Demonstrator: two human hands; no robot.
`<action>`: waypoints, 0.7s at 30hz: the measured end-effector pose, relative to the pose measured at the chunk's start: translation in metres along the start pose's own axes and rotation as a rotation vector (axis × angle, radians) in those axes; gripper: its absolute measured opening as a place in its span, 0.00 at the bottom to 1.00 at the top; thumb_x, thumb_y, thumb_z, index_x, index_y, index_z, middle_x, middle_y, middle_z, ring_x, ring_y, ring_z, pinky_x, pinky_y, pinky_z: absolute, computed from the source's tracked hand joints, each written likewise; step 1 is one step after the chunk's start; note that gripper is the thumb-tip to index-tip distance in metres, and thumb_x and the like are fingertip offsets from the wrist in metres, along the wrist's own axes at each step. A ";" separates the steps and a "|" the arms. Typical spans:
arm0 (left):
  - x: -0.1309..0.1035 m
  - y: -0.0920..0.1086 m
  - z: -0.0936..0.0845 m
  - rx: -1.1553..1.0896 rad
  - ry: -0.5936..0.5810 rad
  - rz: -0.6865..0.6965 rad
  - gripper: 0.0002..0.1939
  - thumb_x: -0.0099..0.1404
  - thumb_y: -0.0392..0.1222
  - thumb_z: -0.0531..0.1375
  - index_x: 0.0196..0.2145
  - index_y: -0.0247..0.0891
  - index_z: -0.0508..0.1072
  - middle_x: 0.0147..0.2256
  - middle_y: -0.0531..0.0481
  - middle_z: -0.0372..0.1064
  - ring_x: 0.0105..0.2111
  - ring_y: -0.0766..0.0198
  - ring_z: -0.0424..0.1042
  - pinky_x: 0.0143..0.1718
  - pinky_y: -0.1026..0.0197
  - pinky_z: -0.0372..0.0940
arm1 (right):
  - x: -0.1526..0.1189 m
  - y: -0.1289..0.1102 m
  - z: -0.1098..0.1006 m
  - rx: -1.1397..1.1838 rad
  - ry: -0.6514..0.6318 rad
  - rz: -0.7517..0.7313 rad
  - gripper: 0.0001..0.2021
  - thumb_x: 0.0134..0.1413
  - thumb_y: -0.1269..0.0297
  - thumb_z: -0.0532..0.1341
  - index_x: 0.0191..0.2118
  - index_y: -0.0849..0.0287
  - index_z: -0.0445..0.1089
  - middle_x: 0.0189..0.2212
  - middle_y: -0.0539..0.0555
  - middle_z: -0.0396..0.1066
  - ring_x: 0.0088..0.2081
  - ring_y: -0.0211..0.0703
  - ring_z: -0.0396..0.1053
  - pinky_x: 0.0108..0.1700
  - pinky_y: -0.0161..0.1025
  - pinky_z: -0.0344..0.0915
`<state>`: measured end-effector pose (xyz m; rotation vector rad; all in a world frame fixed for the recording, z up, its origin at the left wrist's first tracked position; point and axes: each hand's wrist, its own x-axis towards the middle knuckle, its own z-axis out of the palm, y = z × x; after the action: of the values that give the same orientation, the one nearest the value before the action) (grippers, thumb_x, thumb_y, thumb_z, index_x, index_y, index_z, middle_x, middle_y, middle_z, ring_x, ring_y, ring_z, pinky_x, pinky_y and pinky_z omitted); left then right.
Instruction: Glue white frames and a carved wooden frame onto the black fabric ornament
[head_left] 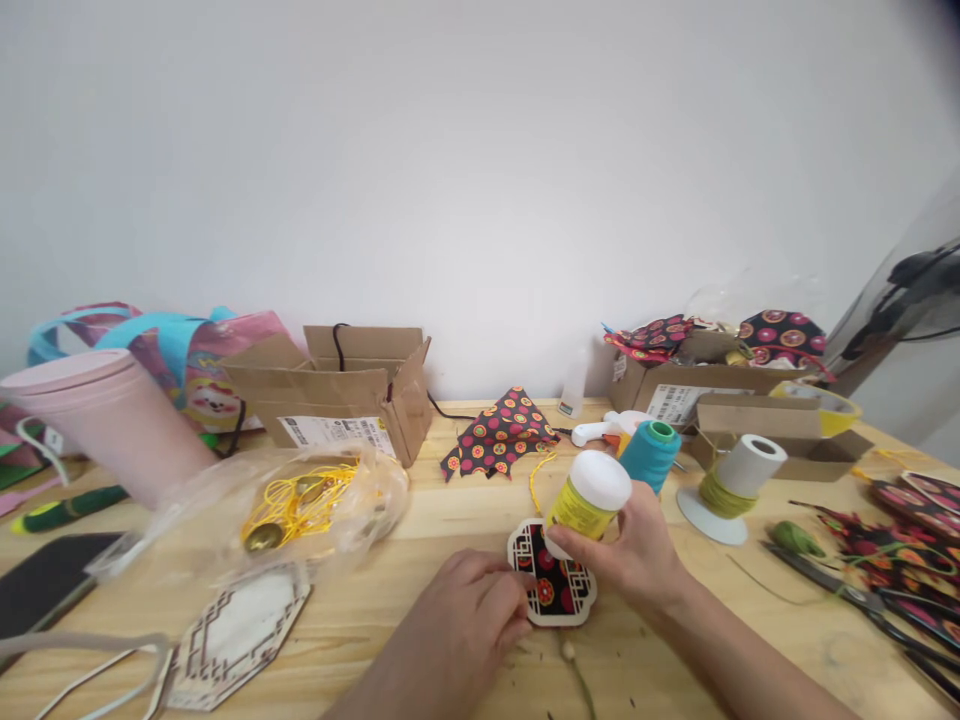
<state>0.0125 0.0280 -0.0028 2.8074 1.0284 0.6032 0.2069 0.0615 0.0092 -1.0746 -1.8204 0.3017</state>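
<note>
My right hand [643, 548] is closed around a small white bottle with a yellow label [583, 507], held tilted over a scallop-edged wooden ornament [553, 612]. Dark fabric with red and orange flower prints fills the ornament's cut-out frame. At its left edge, my left hand [480, 610] has its fingers curled against the frame, pressing or gripping it on the table; the fingertips are partly hidden. A yellow cord [537, 482] runs behind the ornament, and a green cord with a bead [570, 655] trails from its lower edge.
Behind lies printed fabric [502, 440]. Teal thread [651, 455] and a spool of green cord [724, 495] stand right, near scissors [862, 595]. Leftward are an octagonal wooden frame [232, 640], a plastic bag [202, 510], a pink tumbler [112, 420] and a cardboard box [337, 390].
</note>
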 end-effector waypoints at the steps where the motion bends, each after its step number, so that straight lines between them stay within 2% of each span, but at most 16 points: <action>1: 0.000 0.000 0.000 -0.001 -0.003 -0.001 0.09 0.62 0.34 0.52 0.38 0.34 0.70 0.37 0.46 0.74 0.39 0.60 0.71 0.39 0.58 0.68 | 0.000 0.000 0.000 0.005 0.001 0.002 0.13 0.43 0.55 0.63 0.22 0.57 0.62 0.16 0.47 0.62 0.19 0.38 0.61 0.21 0.35 0.59; 10: 0.001 -0.001 0.001 -0.015 0.012 -0.006 0.09 0.61 0.34 0.53 0.39 0.36 0.69 0.36 0.48 0.74 0.38 0.61 0.71 0.39 0.59 0.67 | 0.000 0.002 0.002 0.046 0.019 0.070 0.12 0.41 0.56 0.64 0.23 0.57 0.63 0.18 0.48 0.64 0.21 0.39 0.63 0.22 0.35 0.62; 13: 0.000 -0.001 0.002 -0.014 0.055 0.010 0.09 0.62 0.34 0.53 0.39 0.36 0.70 0.36 0.47 0.74 0.37 0.61 0.71 0.38 0.59 0.68 | 0.002 -0.001 0.000 0.185 0.089 0.150 0.10 0.42 0.58 0.63 0.25 0.58 0.66 0.21 0.51 0.69 0.23 0.41 0.66 0.25 0.36 0.65; 16: 0.002 0.000 -0.002 -0.040 0.056 0.000 0.09 0.62 0.35 0.52 0.39 0.36 0.69 0.36 0.46 0.74 0.37 0.61 0.71 0.38 0.59 0.68 | 0.005 -0.006 -0.002 0.314 0.183 0.244 0.09 0.40 0.59 0.63 0.24 0.58 0.66 0.20 0.52 0.71 0.22 0.42 0.68 0.22 0.36 0.65; 21: 0.016 0.002 -0.016 -0.157 0.031 -0.096 0.05 0.61 0.35 0.54 0.31 0.37 0.69 0.38 0.48 0.73 0.40 0.62 0.69 0.42 0.58 0.65 | 0.008 -0.005 -0.003 0.395 0.375 0.343 0.12 0.37 0.59 0.64 0.29 0.60 0.67 0.24 0.55 0.74 0.24 0.46 0.71 0.24 0.39 0.69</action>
<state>0.0188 0.0361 0.0174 2.6053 1.0641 0.6870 0.2055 0.0636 0.0184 -1.0717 -1.1796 0.5939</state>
